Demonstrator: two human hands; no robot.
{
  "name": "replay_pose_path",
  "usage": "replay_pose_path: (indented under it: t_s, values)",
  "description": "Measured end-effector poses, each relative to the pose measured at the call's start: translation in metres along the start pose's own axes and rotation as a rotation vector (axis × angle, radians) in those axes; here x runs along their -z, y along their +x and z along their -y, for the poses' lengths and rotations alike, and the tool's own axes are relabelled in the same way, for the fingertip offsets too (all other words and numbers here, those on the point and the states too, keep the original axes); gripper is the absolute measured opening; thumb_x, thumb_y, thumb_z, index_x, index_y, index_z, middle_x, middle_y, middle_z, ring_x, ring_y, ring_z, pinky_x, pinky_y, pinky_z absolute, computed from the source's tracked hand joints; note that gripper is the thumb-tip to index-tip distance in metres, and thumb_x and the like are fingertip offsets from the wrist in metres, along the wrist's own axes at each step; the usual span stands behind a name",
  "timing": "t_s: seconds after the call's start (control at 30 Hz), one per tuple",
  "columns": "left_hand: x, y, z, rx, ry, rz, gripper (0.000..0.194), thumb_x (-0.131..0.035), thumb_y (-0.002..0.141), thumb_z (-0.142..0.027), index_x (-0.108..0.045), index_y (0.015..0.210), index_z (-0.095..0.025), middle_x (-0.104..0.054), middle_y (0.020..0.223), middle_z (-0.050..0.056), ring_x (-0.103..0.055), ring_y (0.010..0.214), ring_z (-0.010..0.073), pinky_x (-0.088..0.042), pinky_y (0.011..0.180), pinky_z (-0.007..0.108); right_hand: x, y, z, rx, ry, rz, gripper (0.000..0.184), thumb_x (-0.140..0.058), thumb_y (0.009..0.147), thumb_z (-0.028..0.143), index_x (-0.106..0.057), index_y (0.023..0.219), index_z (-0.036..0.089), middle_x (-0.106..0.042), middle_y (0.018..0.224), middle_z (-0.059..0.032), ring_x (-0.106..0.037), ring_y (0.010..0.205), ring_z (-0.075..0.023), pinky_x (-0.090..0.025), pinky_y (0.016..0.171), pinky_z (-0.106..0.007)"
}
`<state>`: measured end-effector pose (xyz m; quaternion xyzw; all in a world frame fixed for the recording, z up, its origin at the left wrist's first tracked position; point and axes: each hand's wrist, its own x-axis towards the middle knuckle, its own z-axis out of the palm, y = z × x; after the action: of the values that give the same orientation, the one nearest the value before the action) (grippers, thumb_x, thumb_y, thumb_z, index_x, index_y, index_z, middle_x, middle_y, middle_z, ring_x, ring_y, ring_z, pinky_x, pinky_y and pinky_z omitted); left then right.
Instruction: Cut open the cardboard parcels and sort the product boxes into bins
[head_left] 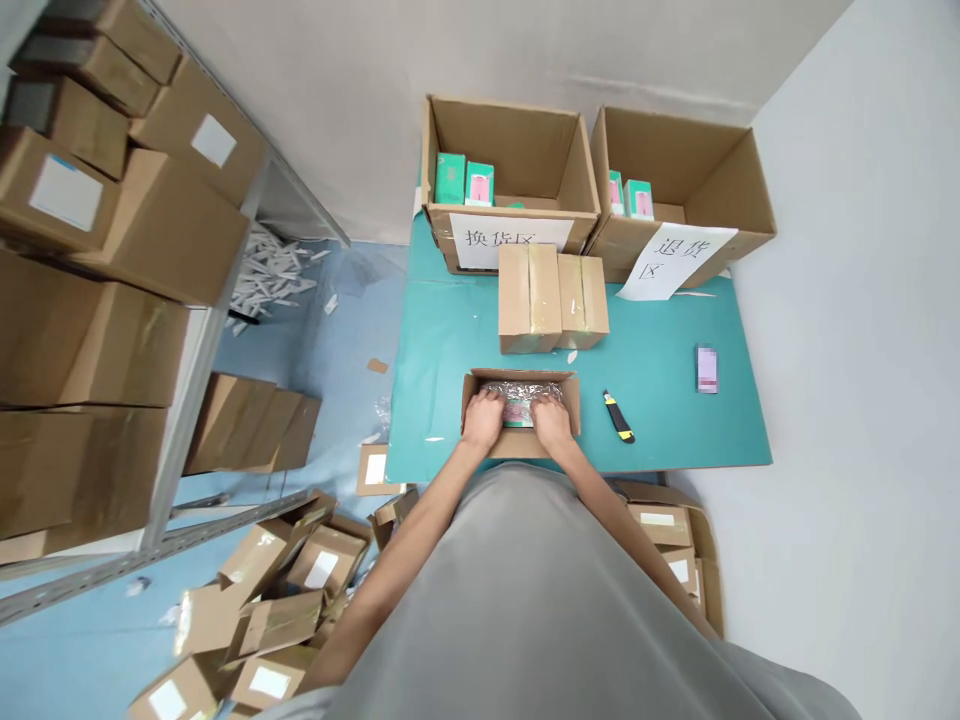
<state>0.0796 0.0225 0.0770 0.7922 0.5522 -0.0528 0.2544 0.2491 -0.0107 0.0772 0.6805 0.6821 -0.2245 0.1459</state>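
An open cardboard carton (573, 400) stands at the table's near edge, in front of my body. Clear bubble wrap (521, 388) lies inside it, with a small green and pink box (517, 413) visible through or beneath the wrap. At the carton's left end, my left hand (484, 417) reaches in with fingers curled onto the wrap. My right hand (550, 418) does the same at the right end, its fingers closed on the wrap. Both sets of fingertips are partly hidden. A black and yellow utility knife (619, 417) lies to the right of the carton.
Two taped cartons (529, 298) stand behind the open one on the teal table (439, 335). At the back are two large labelled boxes (510, 208) (679, 240) holding small green boxes. A phone (706, 369) lies right. Shelves of cartons (124, 340) rise at left.
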Motion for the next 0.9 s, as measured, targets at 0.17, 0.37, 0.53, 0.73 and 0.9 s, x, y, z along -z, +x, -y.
replay_pose_path:
  t_s: [0.17, 0.37, 0.53, 0.73, 0.9]
  values:
    - [0.035, -0.001, -0.006, -0.083, -0.301, -0.350, 0.029, -0.053, 0.113, -0.018, -0.082, 0.118, -0.020, -0.081, 0.117, 0.013, -0.072, 0.115, 0.0325, -0.058, 0.104, 0.046, 0.037, -0.013, 0.009, 0.026, 0.198, -0.260, 0.035, -0.045, 0.121, 0.026, -0.079, 0.123, 0.018, -0.077, 0.126, -0.0138, -0.072, 0.116, -0.0269, -0.054, 0.094, -0.032]
    - [0.108, 0.022, -0.015, -0.209, -0.569, -0.741, 0.022, -0.057, 0.113, -0.021, -0.078, 0.115, -0.022, -0.081, 0.116, 0.009, -0.075, 0.111, 0.0277, -0.059, 0.104, 0.042, 0.101, 0.021, 0.043, 0.172, 0.475, -0.662, 0.040, -0.038, 0.121, 0.028, -0.077, 0.118, 0.021, -0.074, 0.118, -0.0104, -0.071, 0.103, -0.0242, -0.054, 0.091, -0.031]
    - [0.143, 0.040, 0.002, -0.106, -0.657, -0.925, 0.019, -0.055, 0.112, -0.021, -0.074, 0.115, -0.021, -0.078, 0.113, 0.009, -0.076, 0.105, 0.0241, -0.061, 0.097, 0.036, 0.139, 0.060, 0.081, 0.275, 0.604, -0.733, 0.037, -0.040, 0.121, 0.027, -0.077, 0.122, 0.021, -0.075, 0.123, -0.0110, -0.072, 0.108, -0.0240, -0.056, 0.095, -0.032]
    - [0.129, 0.054, 0.047, 0.084, -0.661, -0.978, 0.020, -0.054, 0.111, -0.023, -0.071, 0.119, -0.020, -0.074, 0.120, 0.013, -0.075, 0.111, 0.0258, -0.064, 0.106, 0.041, 0.141, 0.095, 0.123, 0.329, 0.605, -0.558, 0.035, -0.044, 0.120, 0.025, -0.078, 0.127, 0.020, -0.075, 0.129, -0.0111, -0.073, 0.111, -0.0221, -0.057, 0.099, -0.030]
    - [0.091, 0.061, 0.078, 0.265, -0.677, -0.867, 0.029, -0.050, 0.108, -0.020, -0.075, 0.123, -0.015, -0.072, 0.125, 0.019, -0.076, 0.119, 0.0313, -0.061, 0.116, 0.051, 0.119, 0.111, 0.137, 0.306, 0.453, -0.305, 0.039, -0.045, 0.118, 0.017, -0.073, 0.144, 0.018, -0.077, 0.141, -0.0130, -0.075, 0.122, -0.0223, -0.056, 0.106, -0.030]
